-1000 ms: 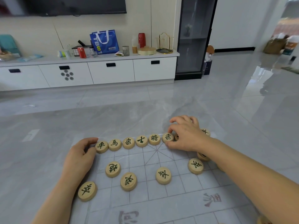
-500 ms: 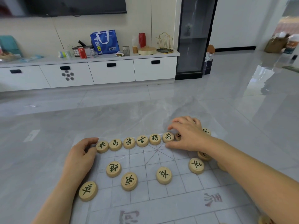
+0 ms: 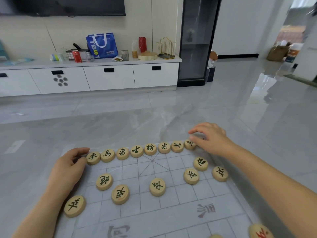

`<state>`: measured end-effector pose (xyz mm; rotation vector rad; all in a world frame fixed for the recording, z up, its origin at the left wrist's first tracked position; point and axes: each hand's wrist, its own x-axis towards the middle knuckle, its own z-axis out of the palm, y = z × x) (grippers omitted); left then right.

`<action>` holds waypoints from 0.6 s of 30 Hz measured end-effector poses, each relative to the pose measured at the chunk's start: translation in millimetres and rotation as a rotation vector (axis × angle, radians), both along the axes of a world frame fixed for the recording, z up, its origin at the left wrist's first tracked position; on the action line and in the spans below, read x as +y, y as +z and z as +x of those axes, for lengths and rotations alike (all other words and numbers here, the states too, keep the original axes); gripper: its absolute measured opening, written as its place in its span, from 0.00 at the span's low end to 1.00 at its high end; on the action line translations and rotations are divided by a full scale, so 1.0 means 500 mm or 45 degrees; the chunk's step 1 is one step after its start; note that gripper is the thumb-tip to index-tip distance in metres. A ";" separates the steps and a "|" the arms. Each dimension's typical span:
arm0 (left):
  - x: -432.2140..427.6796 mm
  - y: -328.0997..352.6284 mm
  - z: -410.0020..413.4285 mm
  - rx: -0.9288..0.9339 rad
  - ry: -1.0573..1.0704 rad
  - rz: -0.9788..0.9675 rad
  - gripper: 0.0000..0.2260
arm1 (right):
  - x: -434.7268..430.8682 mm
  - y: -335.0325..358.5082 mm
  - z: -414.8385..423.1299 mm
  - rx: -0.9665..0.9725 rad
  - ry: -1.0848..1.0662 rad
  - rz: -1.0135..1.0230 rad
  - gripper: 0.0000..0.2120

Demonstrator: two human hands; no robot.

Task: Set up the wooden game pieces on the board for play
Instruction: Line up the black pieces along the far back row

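The right hand (image 3: 211,139) has slid outward along the far edge of the clear plastic grid board (image 3: 171,203) laid flat on the grey tiled floor (image 3: 120,121); half a second ago it covered the pieces past the second elephant, and now that stretch is open to view, showing an adviser disc (image 3: 177,146) set in line and another round pale wooden disc with green lettering (image 3: 190,144) just beyond it. Its fingers (image 3: 193,131) are loosely curled over that end disc, thumb and forefinger close above it; whether they actually pinch it I cannot tell, since the hand hides the far rim. The left hand (image 3: 68,167) has stayed put at the other corner, its fingers (image 3: 82,150) lightly bent with the thumb touching the chariot disc (image 3: 93,157) at the row's start. So the back rank now reads eight discs shoulder to shoulder, which I take to mean one more is wanted at the right corner. The cannons and soldiers sit roughly in place in front, some off their crossings. A red-lettered wooden disc (image 3: 260,231) at the near edge suggests the other side is barely begun.
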<state>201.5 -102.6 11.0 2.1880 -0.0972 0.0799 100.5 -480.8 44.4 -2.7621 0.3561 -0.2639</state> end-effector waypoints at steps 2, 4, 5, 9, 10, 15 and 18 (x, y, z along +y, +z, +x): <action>-0.001 0.003 -0.002 0.018 -0.006 -0.023 0.15 | 0.015 -0.006 0.000 0.005 0.034 -0.009 0.17; -0.001 0.007 -0.004 0.034 -0.006 -0.024 0.16 | 0.034 -0.012 0.005 0.019 0.081 -0.049 0.21; -0.001 0.008 -0.006 0.036 -0.009 -0.015 0.18 | 0.043 -0.016 0.009 0.030 0.113 -0.076 0.23; -0.004 0.012 -0.008 0.036 0.000 0.000 0.18 | 0.071 -0.022 0.026 0.091 0.205 -0.130 0.28; -0.005 0.012 -0.007 0.029 0.002 0.008 0.17 | 0.076 -0.022 0.030 0.099 0.208 -0.133 0.29; -0.010 0.012 -0.004 -0.008 0.004 0.044 0.18 | 0.108 -0.024 0.050 0.086 0.258 -0.186 0.31; -0.009 0.010 -0.004 -0.019 -0.005 0.050 0.18 | 0.126 -0.025 0.058 0.068 0.310 -0.234 0.26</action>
